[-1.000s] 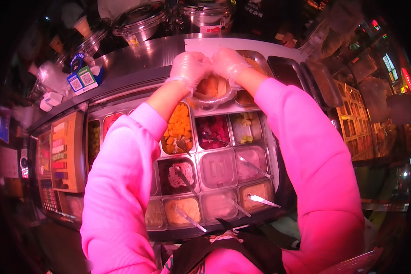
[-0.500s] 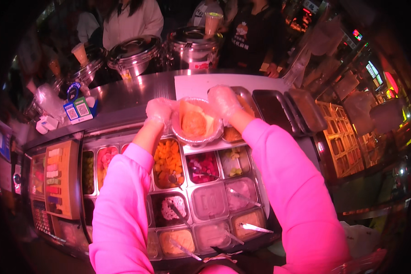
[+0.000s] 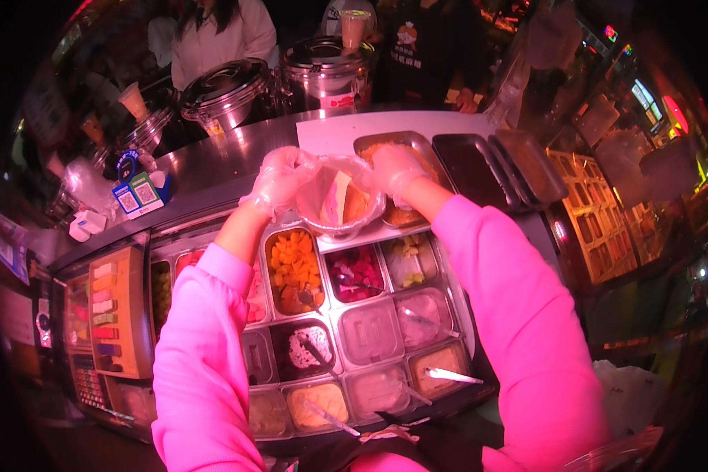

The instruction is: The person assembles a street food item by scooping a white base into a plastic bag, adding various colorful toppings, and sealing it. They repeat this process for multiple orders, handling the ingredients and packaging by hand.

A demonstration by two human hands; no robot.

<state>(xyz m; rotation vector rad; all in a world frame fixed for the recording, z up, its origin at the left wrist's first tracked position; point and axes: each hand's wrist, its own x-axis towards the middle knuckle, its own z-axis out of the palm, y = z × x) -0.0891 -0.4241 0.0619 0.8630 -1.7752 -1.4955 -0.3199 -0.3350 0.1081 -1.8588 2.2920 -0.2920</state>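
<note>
The left hand (image 3: 285, 178) and the right hand (image 3: 396, 170) are covered by 2 thin, see-through, crinkled plastic gloves (image 3: 266, 203), loose and puckered about the wrists, with pale glints along the folds. The 2 long, bright pink fabric sleeves (image 3: 519, 330) are roomy and softly creased, ending in 2 narrower pink cuffs (image 3: 226, 267) short of the gloves. At the lower edge shows a black fabric apron (image 3: 326, 455) with a small pale patch (image 3: 393, 434), its pattern too blurred to make out.
</note>
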